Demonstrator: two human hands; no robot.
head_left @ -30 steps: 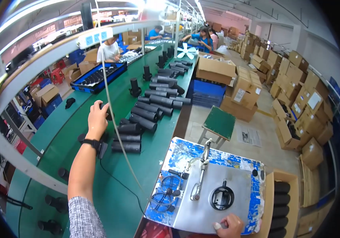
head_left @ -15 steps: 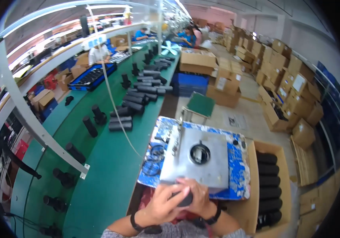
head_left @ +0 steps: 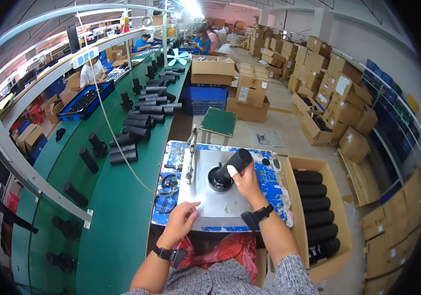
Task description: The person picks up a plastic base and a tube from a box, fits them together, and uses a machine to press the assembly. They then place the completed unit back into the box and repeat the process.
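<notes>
My right hand is wrapped round a black cylinder that leans over the metal box. Its lower end is at the round black fixture in the box's top; whether it sits inside the ring cannot be told. My left hand is open and holds nothing, its fingers loosely bent above the near left corner of the silver metal box. Beside the fixture, a metal toggle clamp stands along the box's left side. Some thin black rings lie left of the box.
A worn blue-and-white board lies under the box. On my right, a cardboard carton holds several black cylinders. Leftward runs a green bench with many black tubes. A green stool stands ahead; co-workers sit farther off.
Both hands were together on the black cylinder at the box's near edge. My right hand has carried it forward to the fixture; my left has let go and moved left. The view has shifted.
</notes>
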